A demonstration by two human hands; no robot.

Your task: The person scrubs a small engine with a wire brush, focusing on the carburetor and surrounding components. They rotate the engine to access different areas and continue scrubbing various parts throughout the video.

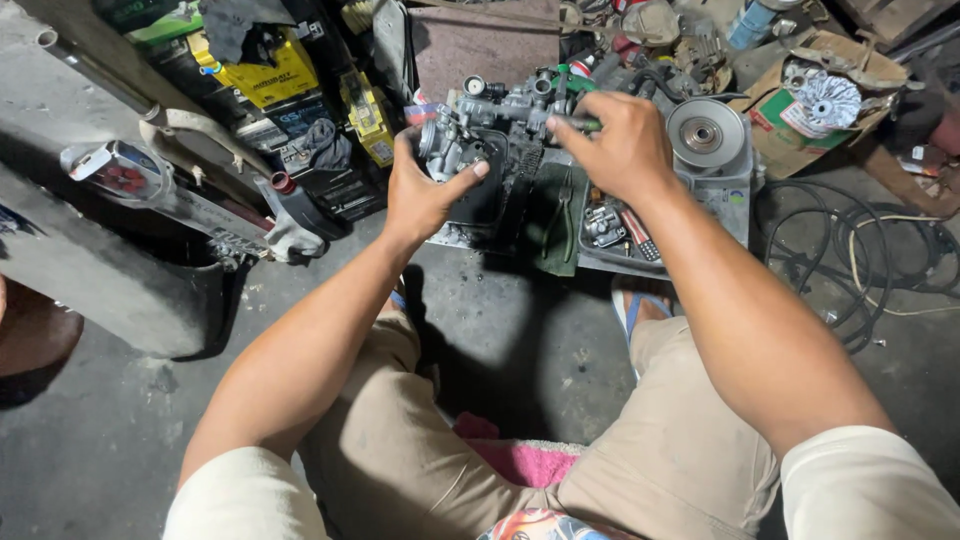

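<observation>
Both hands closed on a grey metal carburettor held above a cluttered floor.

At 9 o'clock a chrome exhaust pipe (135,178) lies against a grey concrete ledge (90,270); yellow containers (262,72) stand at 11 o'clock. The left hand (425,195) grips the carburettor (480,130) from below, thumb pressed to its near side, fingers wrapped behind. The carburettor sits just above centre, toward 12 o'clock, clear of the floor. The right hand (620,150) is shut round a green-handled tool (575,95) whose handle touches the carburettor's top; the tip is hidden. Beneath the hands lies a grey tray (735,195) with pliers (562,215) and small parts. A round metal pulley (705,133) rests at 1 o'clock, a cardboard box (800,125) holding a metal fan wheel (825,98) at 2 o'clock, and black cables (850,260) at 3 o'clock.
</observation>
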